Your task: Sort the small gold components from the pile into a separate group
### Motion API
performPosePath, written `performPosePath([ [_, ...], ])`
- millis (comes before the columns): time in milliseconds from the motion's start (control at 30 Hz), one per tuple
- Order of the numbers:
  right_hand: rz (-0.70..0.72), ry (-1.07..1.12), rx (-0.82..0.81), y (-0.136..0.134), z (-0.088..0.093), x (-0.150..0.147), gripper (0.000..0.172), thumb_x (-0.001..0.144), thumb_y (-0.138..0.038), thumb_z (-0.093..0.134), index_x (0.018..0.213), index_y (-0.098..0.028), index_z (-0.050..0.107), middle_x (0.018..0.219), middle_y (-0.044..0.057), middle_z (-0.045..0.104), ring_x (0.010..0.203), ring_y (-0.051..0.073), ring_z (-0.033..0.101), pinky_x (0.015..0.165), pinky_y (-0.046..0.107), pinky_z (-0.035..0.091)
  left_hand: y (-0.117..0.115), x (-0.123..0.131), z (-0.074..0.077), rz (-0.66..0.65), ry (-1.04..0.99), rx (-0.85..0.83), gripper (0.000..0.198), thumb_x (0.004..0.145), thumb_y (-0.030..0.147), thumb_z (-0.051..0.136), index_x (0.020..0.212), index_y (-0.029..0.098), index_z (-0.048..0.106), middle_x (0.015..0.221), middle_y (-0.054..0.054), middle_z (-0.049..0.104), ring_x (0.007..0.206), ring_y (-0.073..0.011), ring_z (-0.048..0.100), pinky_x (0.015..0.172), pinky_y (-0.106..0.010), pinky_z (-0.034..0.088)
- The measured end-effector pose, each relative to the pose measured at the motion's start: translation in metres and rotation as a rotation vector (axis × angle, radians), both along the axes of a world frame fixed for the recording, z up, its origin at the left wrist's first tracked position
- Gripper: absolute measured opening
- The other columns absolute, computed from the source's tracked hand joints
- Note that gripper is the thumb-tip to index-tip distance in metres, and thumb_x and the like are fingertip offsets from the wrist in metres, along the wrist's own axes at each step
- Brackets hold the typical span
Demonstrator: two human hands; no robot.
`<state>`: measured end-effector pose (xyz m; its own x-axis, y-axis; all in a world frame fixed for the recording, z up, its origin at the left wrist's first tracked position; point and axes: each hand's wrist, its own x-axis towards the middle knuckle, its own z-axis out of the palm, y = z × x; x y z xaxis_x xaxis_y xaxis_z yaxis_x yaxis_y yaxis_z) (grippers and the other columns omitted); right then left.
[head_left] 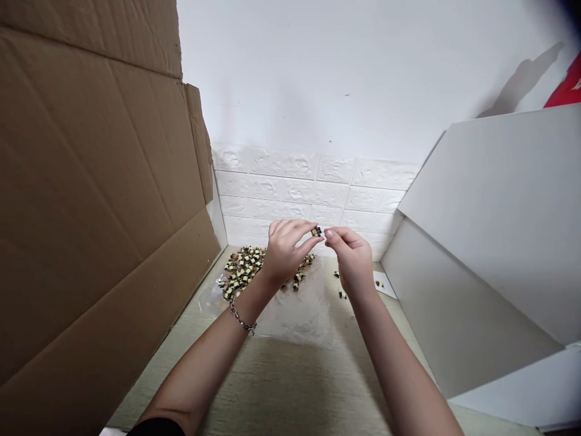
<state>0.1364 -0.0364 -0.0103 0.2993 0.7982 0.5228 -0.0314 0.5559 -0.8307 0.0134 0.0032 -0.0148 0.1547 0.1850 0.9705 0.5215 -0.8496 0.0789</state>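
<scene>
Black-and-cream component (316,231) is up in the air, pinched between thumb and index finger of the left hand (285,251), above the far part of the table; left hand is narrow, other fingers loosely curled; right hand (351,260) is also narrow, thumb and index fingertips (329,234) brought together just beside the component; can't tell from this angle if they touch it or hold anything tiny; pile of matching components (242,272) lies far left on a clear plastic sheet (295,309), directly beyond the left wrist; a few stray components (342,295) sit just below the right hand, and two more lie on a white paper slip (384,284) at far right; chain bracelet (242,319) on the left wrist, black sleeve (157,428) at near left; pale wood-grain table (281,387) underneath; brown cardboard sheet (100,206) stands along the left side, white panel (481,254) along the right; white brick-pattern wall panel (308,188) behind the table, plain white wall (345,79) above it; red object (568,88) at the far right corner.
</scene>
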Motion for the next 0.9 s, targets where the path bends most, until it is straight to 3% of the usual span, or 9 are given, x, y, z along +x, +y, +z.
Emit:
performPosePath([
  [267,-0.03,0.035,-0.027,0.0,0.0,0.0,0.017,0.064,-0.035,0.063,0.067,-0.018,0.063,0.062,-0.003,0.056,0.062,0.009,0.048,0.066,0.026,0.039,-0.002,0.0,0.001,0.006,0.005,0.01,0.019,0.073,0.031,0.06,0.088,0.02,0.06,0.084,-0.002,0.065,0.081,-0.0131,0.058,0.076,-0.028,0.037],
  [900,0.214,0.249,-0.1,-0.002,0.002,0.0,0.013,0.064,-0.03,0.063,0.062,-0.017,0.06,0.055,-0.004,0.053,0.055,0.005,0.048,0.058,0.02,0.04,-0.011,0.003,0.003,0.023,0.012,0.095,0.016,0.073,0.026,0.058,0.086,0.016,0.058,0.079,-0.004,0.065,0.076,-0.0134,0.056,0.074,-0.028,0.038],
])
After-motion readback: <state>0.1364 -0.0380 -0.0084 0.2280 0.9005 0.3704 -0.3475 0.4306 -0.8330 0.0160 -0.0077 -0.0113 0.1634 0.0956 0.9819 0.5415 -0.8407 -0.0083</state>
